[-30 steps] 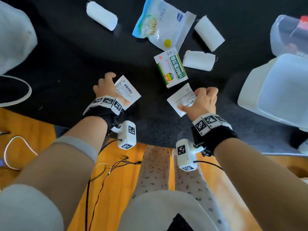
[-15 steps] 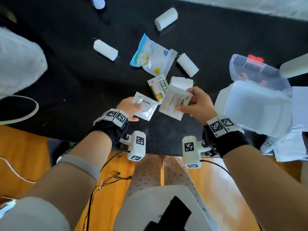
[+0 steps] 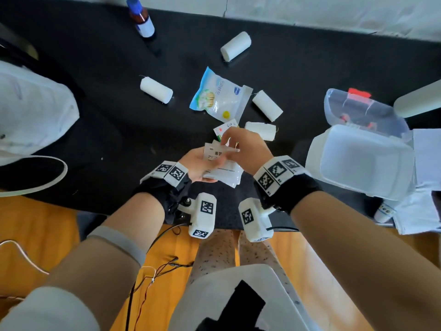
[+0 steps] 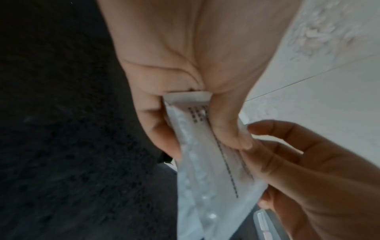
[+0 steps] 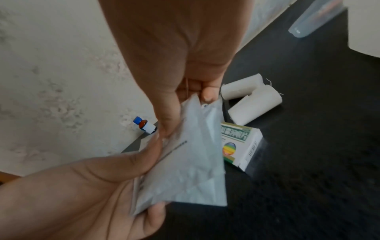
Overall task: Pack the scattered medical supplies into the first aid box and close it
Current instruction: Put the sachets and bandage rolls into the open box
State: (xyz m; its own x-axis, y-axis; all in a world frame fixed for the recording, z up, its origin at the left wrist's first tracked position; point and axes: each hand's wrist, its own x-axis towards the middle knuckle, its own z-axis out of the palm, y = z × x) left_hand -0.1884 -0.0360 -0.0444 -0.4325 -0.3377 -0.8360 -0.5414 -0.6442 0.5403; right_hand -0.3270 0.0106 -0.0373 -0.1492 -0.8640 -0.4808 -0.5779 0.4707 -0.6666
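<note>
Head view: both hands meet over the near middle of the black worktop [image 3: 90,130], gathering flat white packets [image 3: 223,174] into one stack. The left hand [image 3: 198,167] lies palm up with fingers curled under the stack; the right hand [image 3: 241,152] pinches its top edge. Squaring the edges before letting go with either hand should keep the slippery packets from fanning out. At the right edge the first aid box [image 3: 362,161] stands with its clear lid [image 3: 362,115] swung back; its contents cannot be made out. Gauze rolls [image 3: 156,90], a pouch [image 3: 220,95], a small carton [image 3: 225,130] and a bottle [image 3: 142,19] lie loose.

Left wrist view: thumb and fingers [image 4: 230,129] clamp the packets' end.

Right wrist view: the right thumb [image 5: 168,116] and fingertips nip the top corner, the carton just beyond.
</note>
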